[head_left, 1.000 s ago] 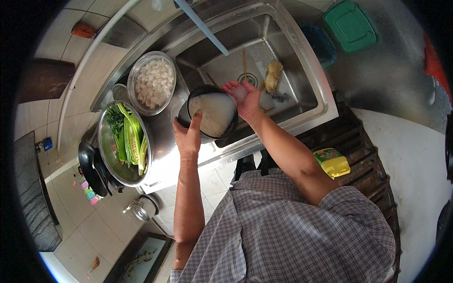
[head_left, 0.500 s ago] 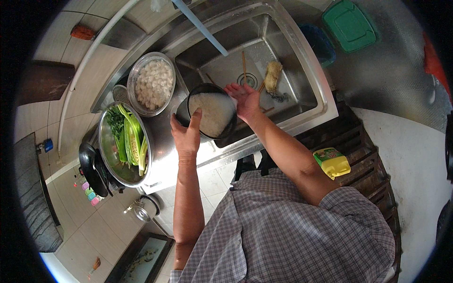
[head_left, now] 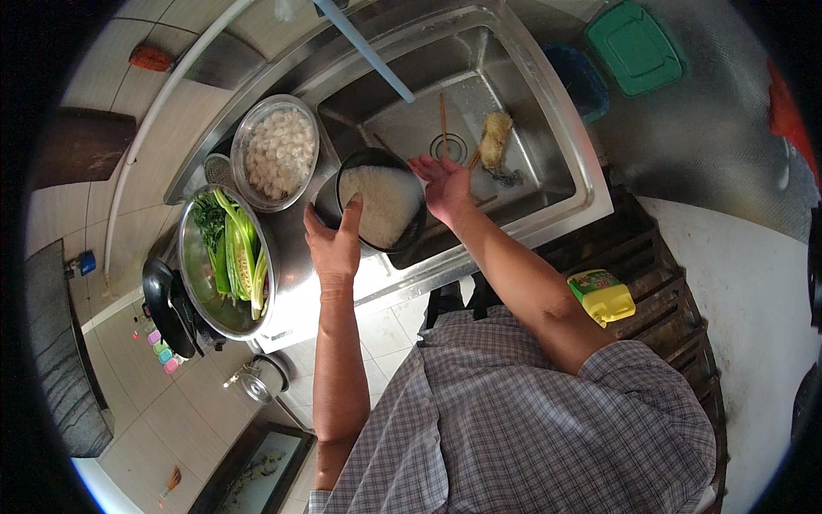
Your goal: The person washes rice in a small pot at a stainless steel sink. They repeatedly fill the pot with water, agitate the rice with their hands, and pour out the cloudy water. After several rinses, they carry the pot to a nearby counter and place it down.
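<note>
A dark round pot (head_left: 417, 224) holds white rice under cloudy water and tilts toward the sink at its front left corner. My left hand (head_left: 334, 248) grips its left rim, with the thumb over the edge and the other fingers partly hidden behind the wall. At the right rim, my right hand (head_left: 445, 190) is held palm up, fingers stretched out and slightly apart, its fingertips by the edge. Whether they touch the pot I cannot tell. Below lies the steel sink (head_left: 548, 163), with a yellowish scrubber (head_left: 495, 140) and several wooden chopsticks (head_left: 443, 124) near the drain.
Left of the pot stand a clear bowl of pale pieces (head_left: 281, 152) and a steel basin of green vegetables (head_left: 235, 257). A blue-grey pipe (head_left: 364, 50) hangs over the sink. A yellow jug (head_left: 604, 295) rests on the dark slatted rack (head_left: 659, 283) at right.
The pot and both hands have shifted slightly to the left. My left hand keeps its hold on the rim, and the right stays palm up at the other side.
</note>
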